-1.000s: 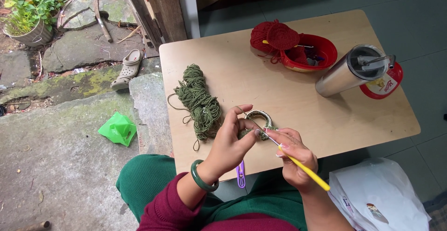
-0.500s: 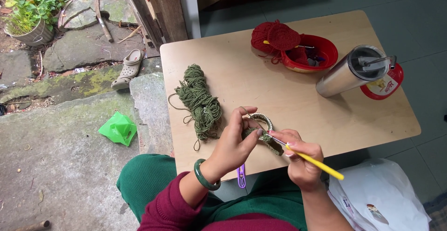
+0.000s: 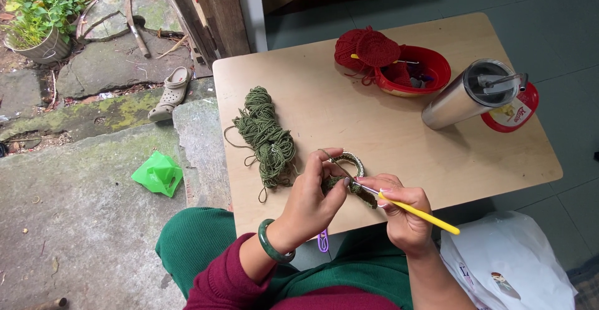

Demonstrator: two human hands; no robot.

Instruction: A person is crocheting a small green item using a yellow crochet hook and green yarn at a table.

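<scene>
Left hand (image 3: 315,199) pinched shut on ring (image 3: 345,172) at table (image 3: 399,129) edge, yarn (image 3: 265,135) just left of that grip. Right hand (image 3: 402,213) closed around hook (image 3: 415,211), long axis slanting from low right up-left, tip meeting ring between both grips, right hand the nearer driver. Compared with half a second back: hook handle dropped lower, ring barely shifted.

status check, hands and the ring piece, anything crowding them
Left hand pinches ring piece wrapped in green yarn. Right hand holds yellow crochet hook, tip at ring. Green yarn skein lies beside, apart.
</scene>
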